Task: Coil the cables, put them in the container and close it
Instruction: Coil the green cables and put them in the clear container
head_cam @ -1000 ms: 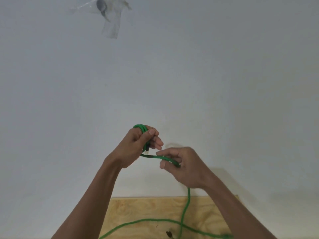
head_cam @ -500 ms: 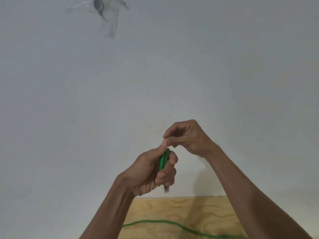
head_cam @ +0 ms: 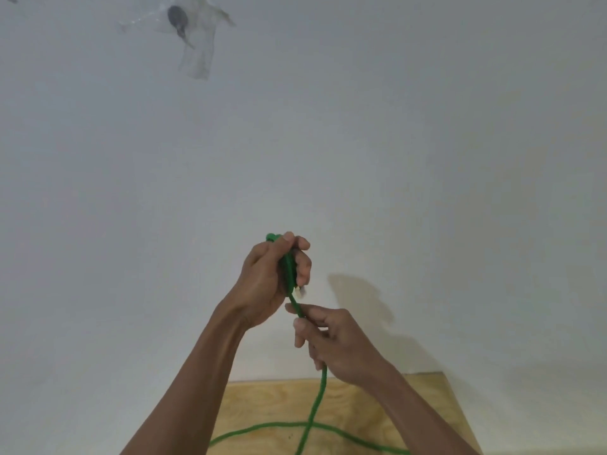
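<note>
We see the fingers of the left hand (head_cam: 267,284) curled tight around a small bundle of green cable (head_cam: 317,407), with the thumb pressed on top; some turns of cable come out above the fist and a pale plug (head_cam: 299,291) shows just below it. From this fist 1 strand goes down to the right hand (head_cam: 331,341), which is just beside and lower. Its thumb and fingers pinch this strand, and the other fingers are curled around it. Below the right hand the cable hangs down to a wooden board (head_cam: 377,412), where it crosses another part of itself and makes a wide loop toward both sides. Both forearms are bare and rise from the lower edge of the view. Behind the hands is a white wall (head_cam: 427,159), and high on it, well apart from the hands, a dark object (head_cam: 177,17) is held under clear tape (head_cam: 197,60).
</note>
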`<state>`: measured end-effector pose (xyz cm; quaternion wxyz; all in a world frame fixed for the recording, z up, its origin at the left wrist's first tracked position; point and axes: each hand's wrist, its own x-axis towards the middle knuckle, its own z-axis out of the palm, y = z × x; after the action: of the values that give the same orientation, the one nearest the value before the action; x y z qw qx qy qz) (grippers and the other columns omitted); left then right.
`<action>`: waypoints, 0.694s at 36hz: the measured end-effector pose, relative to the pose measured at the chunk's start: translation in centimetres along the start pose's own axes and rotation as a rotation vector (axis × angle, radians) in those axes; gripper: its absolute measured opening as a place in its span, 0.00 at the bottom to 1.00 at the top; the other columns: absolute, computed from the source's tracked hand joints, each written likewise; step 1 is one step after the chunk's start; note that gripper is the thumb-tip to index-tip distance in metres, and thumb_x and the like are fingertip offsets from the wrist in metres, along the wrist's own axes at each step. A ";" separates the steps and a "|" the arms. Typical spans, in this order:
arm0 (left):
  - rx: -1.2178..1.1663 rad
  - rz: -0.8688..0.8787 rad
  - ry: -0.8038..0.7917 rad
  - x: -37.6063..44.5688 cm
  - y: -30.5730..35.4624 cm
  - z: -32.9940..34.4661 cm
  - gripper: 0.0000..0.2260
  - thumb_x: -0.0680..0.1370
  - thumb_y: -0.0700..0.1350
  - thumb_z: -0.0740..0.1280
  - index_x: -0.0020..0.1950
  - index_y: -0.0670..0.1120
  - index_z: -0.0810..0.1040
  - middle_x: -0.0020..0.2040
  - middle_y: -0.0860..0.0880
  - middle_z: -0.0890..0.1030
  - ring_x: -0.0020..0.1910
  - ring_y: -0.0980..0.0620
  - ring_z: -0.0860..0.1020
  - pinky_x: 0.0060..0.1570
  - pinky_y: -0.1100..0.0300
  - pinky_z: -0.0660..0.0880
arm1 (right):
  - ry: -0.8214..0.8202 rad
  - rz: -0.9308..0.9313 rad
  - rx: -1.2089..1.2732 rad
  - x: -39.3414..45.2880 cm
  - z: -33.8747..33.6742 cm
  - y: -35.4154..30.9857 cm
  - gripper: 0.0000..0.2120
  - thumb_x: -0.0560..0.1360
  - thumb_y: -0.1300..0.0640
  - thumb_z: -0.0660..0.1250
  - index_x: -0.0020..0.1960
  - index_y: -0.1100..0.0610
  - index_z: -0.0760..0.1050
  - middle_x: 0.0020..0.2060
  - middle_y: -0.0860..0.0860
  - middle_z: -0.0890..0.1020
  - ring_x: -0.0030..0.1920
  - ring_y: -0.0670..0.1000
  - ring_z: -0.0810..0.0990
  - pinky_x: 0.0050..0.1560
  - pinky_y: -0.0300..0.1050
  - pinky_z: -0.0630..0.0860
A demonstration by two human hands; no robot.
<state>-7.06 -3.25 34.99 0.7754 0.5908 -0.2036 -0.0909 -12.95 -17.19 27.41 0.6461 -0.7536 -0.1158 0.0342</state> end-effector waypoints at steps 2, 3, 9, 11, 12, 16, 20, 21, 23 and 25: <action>0.095 0.018 0.021 0.1 -0.3 -0.6 0.16 0.86 0.47 0.54 0.50 0.39 0.76 0.30 0.45 0.76 0.30 0.48 0.72 0.36 0.55 0.70 | -0.024 0.006 -0.083 -0.3 0.2 -0.6 0.13 0.82 0.53 0.64 0.65 0.50 0.78 0.37 0.46 0.81 0.28 0.48 0.69 0.32 0.44 0.75; 0.169 0.031 0.024 0.0 -0.6 -0.9 0.16 0.86 0.48 0.54 0.50 0.39 0.76 0.31 0.45 0.77 0.31 0.48 0.72 0.37 0.55 0.71 | -0.035 0.006 -0.125 -0.4 0.3 -1.0 0.13 0.81 0.53 0.64 0.64 0.49 0.78 0.38 0.45 0.82 0.29 0.48 0.69 0.31 0.43 0.75; 0.621 0.049 0.037 -0.9 -1.4 -2.1 0.16 0.86 0.48 0.56 0.51 0.40 0.79 0.36 0.45 0.83 0.34 0.52 0.80 0.39 0.64 0.75 | -0.055 -0.073 -0.552 -0.5 -1.4 -3.9 0.16 0.79 0.59 0.63 0.65 0.48 0.77 0.47 0.42 0.84 0.30 0.37 0.76 0.36 0.31 0.70; 0.686 0.008 0.023 -1.4 -1.7 -2.4 0.19 0.85 0.52 0.56 0.48 0.41 0.80 0.34 0.49 0.82 0.34 0.56 0.79 0.38 0.67 0.73 | -0.063 -0.128 -0.646 -0.4 -2.1 -5.5 0.12 0.78 0.58 0.65 0.59 0.45 0.78 0.48 0.41 0.84 0.34 0.36 0.77 0.42 0.38 0.74; 0.701 -0.007 -0.007 -1.6 -1.9 -2.4 0.23 0.85 0.55 0.54 0.45 0.41 0.80 0.34 0.49 0.82 0.34 0.55 0.79 0.38 0.65 0.73 | -0.064 -0.160 -0.697 -0.1 -2.3 -6.2 0.10 0.78 0.56 0.66 0.57 0.44 0.78 0.48 0.41 0.85 0.37 0.37 0.77 0.46 0.41 0.76; 0.644 -0.103 -0.107 -3.0 -2.8 -1.4 0.35 0.83 0.63 0.42 0.39 0.41 0.77 0.30 0.42 0.79 0.31 0.48 0.75 0.34 0.59 0.70 | -0.020 -0.259 -0.718 1.7 -3.8 -8.0 0.05 0.73 0.51 0.74 0.48 0.45 0.80 0.40 0.40 0.85 0.36 0.41 0.78 0.46 0.44 0.75; 0.355 -0.262 -0.118 -4.2 -3.2 0.0 0.35 0.80 0.68 0.42 0.43 0.43 0.76 0.26 0.44 0.73 0.27 0.49 0.70 0.31 0.57 0.66 | -0.041 -0.312 -0.411 3.4 -4.7 -8.2 0.09 0.64 0.57 0.82 0.39 0.52 0.83 0.33 0.50 0.84 0.33 0.61 0.78 0.35 0.54 0.73; 0.277 -0.287 -0.118 -4.4 -3.1 0.2 0.34 0.80 0.68 0.44 0.43 0.42 0.75 0.25 0.44 0.71 0.25 0.49 0.68 0.31 0.56 0.65 | -0.043 -0.329 -0.347 3.7 -4.8 -8.0 0.09 0.63 0.60 0.82 0.39 0.55 0.83 0.33 0.53 0.84 0.33 0.63 0.78 0.35 0.55 0.73; 0.126 -0.319 -0.125 -4.7 -2.9 0.6 0.33 0.80 0.68 0.46 0.42 0.41 0.75 0.24 0.45 0.68 0.23 0.49 0.66 0.31 0.55 0.64 | -0.043 -0.351 -0.254 4.3 -5.0 -7.8 0.09 0.63 0.62 0.82 0.39 0.60 0.84 0.33 0.55 0.85 0.33 0.63 0.79 0.35 0.55 0.74; 0.030 -0.323 -0.145 -5.2 -2.7 1.1 0.32 0.81 0.67 0.47 0.41 0.41 0.75 0.23 0.45 0.66 0.22 0.50 0.64 0.32 0.55 0.64 | -0.021 -0.345 -0.168 4.8 -5.4 -7.3 0.08 0.65 0.62 0.81 0.39 0.62 0.84 0.34 0.58 0.85 0.33 0.63 0.78 0.35 0.50 0.76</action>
<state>-11.96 -3.04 31.54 0.7250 0.6194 -0.1628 -0.2536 -8.12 -20.34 35.95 0.5761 -0.7734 -0.2524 -0.0787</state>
